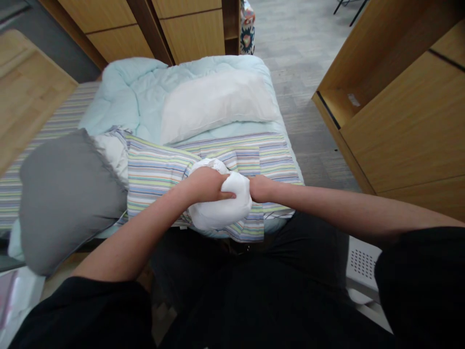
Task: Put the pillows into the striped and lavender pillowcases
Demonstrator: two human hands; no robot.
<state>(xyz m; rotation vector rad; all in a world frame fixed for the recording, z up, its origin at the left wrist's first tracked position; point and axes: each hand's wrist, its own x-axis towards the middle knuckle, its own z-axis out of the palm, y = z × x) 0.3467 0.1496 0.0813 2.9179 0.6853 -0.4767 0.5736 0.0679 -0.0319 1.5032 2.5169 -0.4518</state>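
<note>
# A Tight Squeeze Could Slip

The left hand [205,186] is closed tight on a soft white cloth bundle [232,208], which sits on a striped cloth [156,179] at the front of the bed [54,121]. The right hand [259,188] pushes at the bundle's other side. Its fingers are hidden, so I cannot tell if it is closed. If a grip gets loose, the smooth white cloth could slide out. A hard pull could drag the striped cloth too. Past them lie a fat gray pillow [69,198], a puffy white pillow [218,104] and a pale blue quilt [123,92]. Wooden cupboards [403,121] stand by the bed.
</note>
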